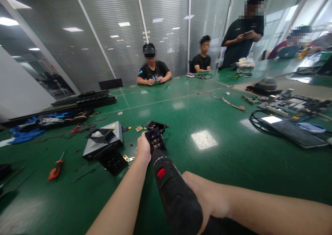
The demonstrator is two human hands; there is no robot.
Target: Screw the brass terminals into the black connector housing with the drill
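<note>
My right hand (pixel 201 190) is wrapped round the grip of a black cordless drill (pixel 176 193) with a red switch on top. The drill's front end points away from me, up against a small black socket housing (pixel 155 139) with metal parts inside. On the left side of that housing, my left hand (pixel 144 146) grips it; most of its fingers are hidden. The drill's tip cannot be made out. Just beyond lies another black frame (pixel 157 125). Small brass plates (pixel 129 158) rest to the left of my left wrist, beside a black panel (pixel 111 159).
A silver metal box (pixel 118 133) carries a black frame. An orange screwdriver (pixel 55 170) lies left, blue gloves (pixel 27 127) farther back. Circuit boards (pixel 290 105) and a black flat device (pixel 295 131) with a cable are at right. Across the green table sits a person (pixel 155 70); others are behind.
</note>
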